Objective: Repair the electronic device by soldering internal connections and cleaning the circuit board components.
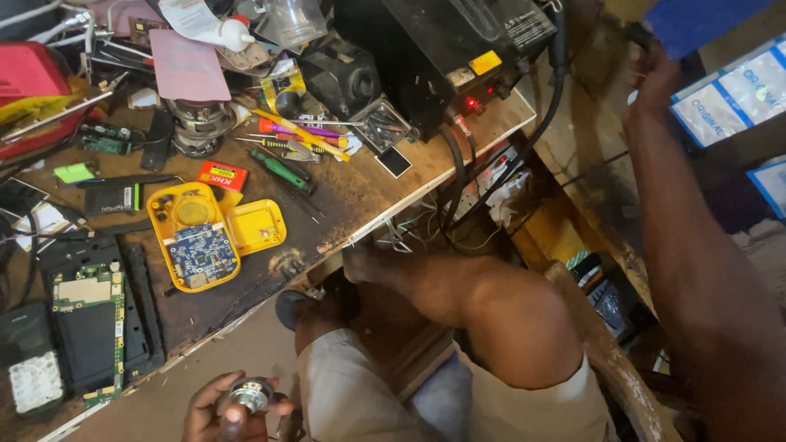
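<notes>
At the bottom edge of the view, below the desk (360, 196), the left hand (214, 409) holds a small round speaker (250, 395), its fingers (233, 419) curled around the metal rim with the thumb across the front. The speaker sits in the palm, well apart from the things on the desk and just left of the person's knee in light shorts (360, 393).

The right hand (655, 82) is stretched far up at the right edge, near a blue box (696, 20) and some blue-and-white packets (733, 90); whether its fingers are closed on anything cannot be told, since the hand is dark and partly out of view.

On the desk, nearest the speaker, lies an opened yellow casing (246, 225) with a blue circuit board (201, 250) inside it. Left of that is a taken-apart phone (86, 327) showing a green board. Further back lie several screwdrivers (282, 168) with green, yellow and red handles, a small red box (223, 174), and a black power supply (442, 57) with a lit red lamp. Black cables (458, 176) hang from it over the desk's edge.
</notes>
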